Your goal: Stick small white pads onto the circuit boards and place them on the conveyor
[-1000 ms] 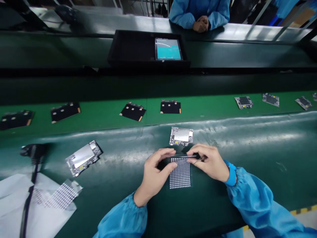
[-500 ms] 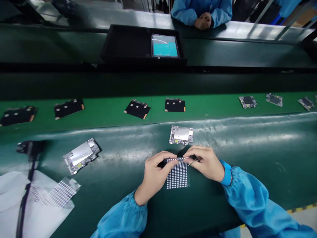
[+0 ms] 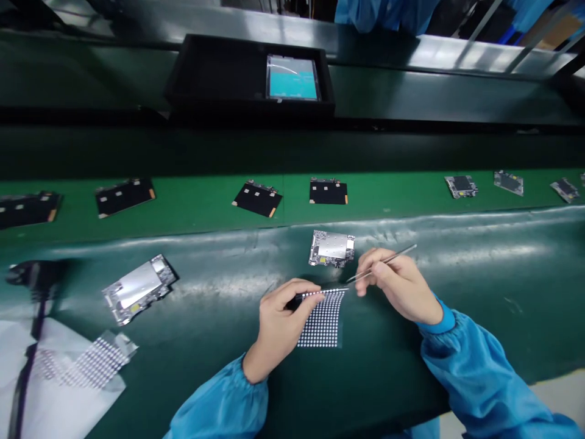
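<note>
My left hand (image 3: 284,323) pinches the top edge of a clear sheet of small white dots (image 3: 322,320), which is bent over at that edge and hangs toward me. In my right hand (image 3: 397,280) is a pair of thin metal tweezers (image 3: 382,263), held like a pen. Their tips point left, close to the bent edge of the sheet; whether they touch it I cannot tell. Just beyond the hands lies a silver-shielded circuit board (image 3: 333,247). A second such circuit board (image 3: 139,289) rests at an angle on the left of the dark green mat.
On the bright green strip lie several black-covered boards (image 3: 328,191) and, at right, several smaller boards (image 3: 460,186). Behind stands a black tray (image 3: 214,70) holding a teal-and-grey panel (image 3: 292,79). Left are a black plug with cable (image 3: 39,280), white paper (image 3: 86,408) and another dotted sheet (image 3: 98,366). A person's blue sleeves (image 3: 388,12) show at the back.
My right hand has left the sheet's edge and moved right, with the tweezers now in a pen-like hold. The left hand keeps its pinch. The view has shifted slightly.
</note>
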Action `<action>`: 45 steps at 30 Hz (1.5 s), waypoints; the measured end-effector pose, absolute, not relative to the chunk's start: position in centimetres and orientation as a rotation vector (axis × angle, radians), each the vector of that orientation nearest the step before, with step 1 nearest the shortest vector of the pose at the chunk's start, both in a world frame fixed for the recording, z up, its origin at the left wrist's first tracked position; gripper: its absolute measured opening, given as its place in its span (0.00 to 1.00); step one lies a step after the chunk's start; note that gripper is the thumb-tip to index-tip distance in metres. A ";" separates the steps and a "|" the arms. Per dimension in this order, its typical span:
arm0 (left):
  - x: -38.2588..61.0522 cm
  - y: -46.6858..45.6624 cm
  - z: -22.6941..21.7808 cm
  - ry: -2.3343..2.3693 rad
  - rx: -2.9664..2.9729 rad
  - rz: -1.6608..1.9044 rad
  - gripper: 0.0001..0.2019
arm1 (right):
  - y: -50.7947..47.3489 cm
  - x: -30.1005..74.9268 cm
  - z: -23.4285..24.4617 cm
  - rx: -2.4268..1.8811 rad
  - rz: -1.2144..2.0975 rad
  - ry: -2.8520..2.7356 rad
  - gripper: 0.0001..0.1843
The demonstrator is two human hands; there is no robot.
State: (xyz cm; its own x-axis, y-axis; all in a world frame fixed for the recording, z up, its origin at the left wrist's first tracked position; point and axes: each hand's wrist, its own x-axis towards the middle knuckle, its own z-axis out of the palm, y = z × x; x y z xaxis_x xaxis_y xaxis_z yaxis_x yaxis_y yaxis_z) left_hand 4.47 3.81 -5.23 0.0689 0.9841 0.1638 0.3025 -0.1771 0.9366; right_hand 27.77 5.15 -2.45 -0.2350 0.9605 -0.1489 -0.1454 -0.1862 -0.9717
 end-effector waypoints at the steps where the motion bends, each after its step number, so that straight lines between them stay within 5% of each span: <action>1: 4.5 3.8 -5.2 1.322 1.596 1.137 0.02 | 5.1 27.7 -2.4 -1.082 1.624 -1.122 0.11; 45: 4.2 3.8 -5.6 1.251 1.662 1.186 0.03 | 10.3 27.1 -2.6 -1.347 1.225 -1.098 0.08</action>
